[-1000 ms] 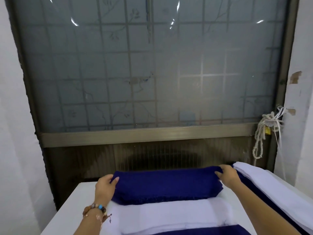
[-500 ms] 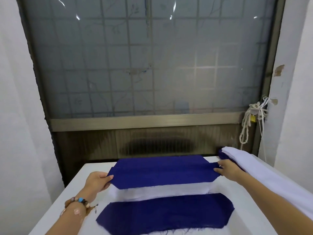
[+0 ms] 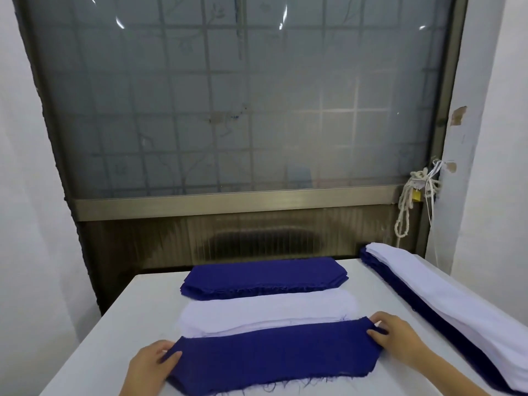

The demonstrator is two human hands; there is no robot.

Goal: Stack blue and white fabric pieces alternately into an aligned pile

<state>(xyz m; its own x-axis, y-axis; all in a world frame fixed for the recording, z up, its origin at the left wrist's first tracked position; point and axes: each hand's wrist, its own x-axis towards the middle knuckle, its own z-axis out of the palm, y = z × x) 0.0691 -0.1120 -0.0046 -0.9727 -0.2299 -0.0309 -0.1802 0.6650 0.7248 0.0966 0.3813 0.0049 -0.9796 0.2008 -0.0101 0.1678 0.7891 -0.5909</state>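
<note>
A blue fabric piece (image 3: 274,357) lies on top of the nearest pile, its frayed edge toward me. My left hand (image 3: 150,365) grips its left end with the thumb on top. My right hand (image 3: 395,335) pinches its right end. Behind it lies a stack of white pieces (image 3: 268,311), partly under the blue piece's far edge. Farther back sits a stack of blue pieces (image 3: 264,277).
All of this is on a white table (image 3: 114,338) set against a frosted window with a metal sill (image 3: 228,202). Along the table's right edge runs a long pile of blue and white fabric (image 3: 445,307). A coiled rope (image 3: 411,195) hangs at the window's right.
Both hands have come back from the ends of the far blue stack to the ends of the near blue piece. The view has tilted down toward the table.
</note>
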